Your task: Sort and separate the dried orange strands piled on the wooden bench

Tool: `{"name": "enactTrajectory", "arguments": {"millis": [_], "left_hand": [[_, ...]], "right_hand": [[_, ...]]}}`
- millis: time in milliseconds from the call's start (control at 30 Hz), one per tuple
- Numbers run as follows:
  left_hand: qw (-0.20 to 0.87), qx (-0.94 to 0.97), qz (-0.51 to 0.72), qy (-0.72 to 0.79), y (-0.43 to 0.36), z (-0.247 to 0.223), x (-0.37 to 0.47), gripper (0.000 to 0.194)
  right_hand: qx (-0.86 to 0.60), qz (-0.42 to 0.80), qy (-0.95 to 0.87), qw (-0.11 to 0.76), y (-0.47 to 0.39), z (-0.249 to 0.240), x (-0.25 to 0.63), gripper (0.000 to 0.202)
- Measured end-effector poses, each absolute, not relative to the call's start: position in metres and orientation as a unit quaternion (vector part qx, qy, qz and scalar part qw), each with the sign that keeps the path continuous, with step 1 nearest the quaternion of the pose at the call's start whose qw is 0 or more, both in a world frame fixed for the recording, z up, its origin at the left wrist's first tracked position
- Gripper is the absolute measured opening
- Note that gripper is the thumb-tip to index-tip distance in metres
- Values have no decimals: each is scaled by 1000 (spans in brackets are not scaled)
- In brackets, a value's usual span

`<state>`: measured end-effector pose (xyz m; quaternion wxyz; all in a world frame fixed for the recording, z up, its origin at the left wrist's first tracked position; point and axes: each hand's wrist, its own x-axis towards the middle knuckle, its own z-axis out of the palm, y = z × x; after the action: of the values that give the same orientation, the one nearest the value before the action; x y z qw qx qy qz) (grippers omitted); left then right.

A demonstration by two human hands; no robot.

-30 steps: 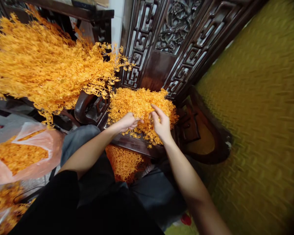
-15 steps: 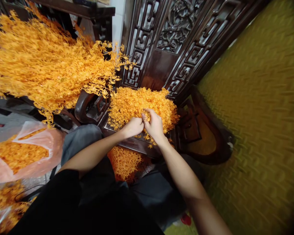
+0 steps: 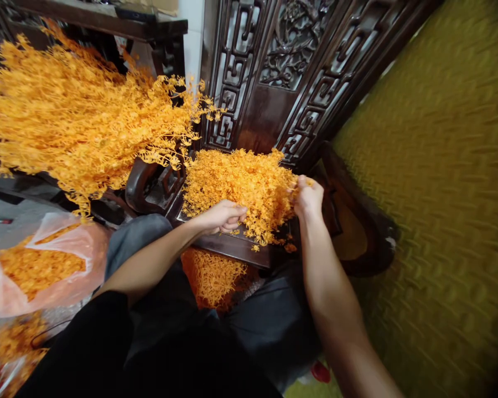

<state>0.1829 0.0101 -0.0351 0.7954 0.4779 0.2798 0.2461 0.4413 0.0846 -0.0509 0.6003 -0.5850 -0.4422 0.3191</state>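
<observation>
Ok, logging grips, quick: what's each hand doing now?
Left hand: closed, fingers curled at the edge of the orange pile.
Right hand: closed on a sprig.

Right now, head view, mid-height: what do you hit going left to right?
plastic bag of orange pieces → left hand → orange pile on the wooden seat → right hand → dark wooden armrest → yellow-green woven mat
</observation>
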Motion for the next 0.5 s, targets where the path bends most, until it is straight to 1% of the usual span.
{"name": "enactTrajectory", "arguments": {"millis": [67, 167, 233, 333, 400, 433, 500], "left_hand": [[805, 469, 263, 252, 15, -38, 180, 34], [819, 457, 275, 213, 19, -36, 181, 33], [823, 451, 276, 207, 18, -35, 183, 32], [812, 467, 269, 223, 15, -34, 184, 33], [767, 517, 271, 266, 15, -35, 185, 35], [721, 561, 273, 302, 16, -36, 185, 36], [573, 666, 271, 393, 17, -38, 187, 36]], "right_hand": [[-565, 392, -416, 595, 75, -51, 437, 52], [-506, 485, -429, 569, 54, -49, 414, 54], [-471, 520, -431, 567, 43, -43, 399, 55], [-441, 545, -445, 557, 37, -35, 391, 53], [-440, 539, -463, 549, 44, -36, 396, 61], [-447, 521, -472, 553, 50, -38, 401, 67], [-471, 448, -508, 566, 70, -49, 411, 83]]}}
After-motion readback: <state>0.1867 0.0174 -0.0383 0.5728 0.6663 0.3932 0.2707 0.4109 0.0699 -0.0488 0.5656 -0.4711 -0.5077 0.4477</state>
